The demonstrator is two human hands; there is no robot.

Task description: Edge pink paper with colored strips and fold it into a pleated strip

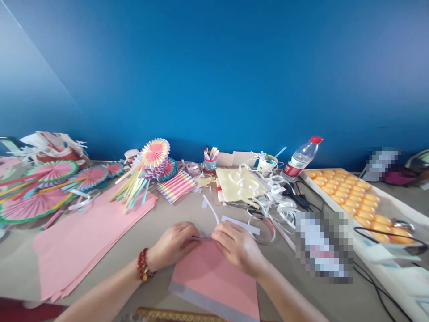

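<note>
A pink sheet of paper (217, 273) with a pale lavender band along its near edge lies in front of me. My left hand (176, 243) is closed on the sheet's far edge, thumb and fingers pinched together. Close by on the same edge, my right hand (237, 246) is closed in a similar pinch. A thin greyish strip shows along the edge between both hands; whether it is folded paper or a separate piece I cannot tell. A narrow white strip (212, 209) sticks up just beyond my right fingers. Behind that hand lies a lavender paper strip (241, 225).
A stack of pink sheets (90, 237) lies left, with pleated paper fans (156, 154) behind. A pleated striped paper (177, 185), pen cup (210, 163), yellow sheets (239, 185) and curled white strips (281, 197) lie ahead. Right are a water bottle (301, 158), black cables and a tray of yellow domes (348, 192).
</note>
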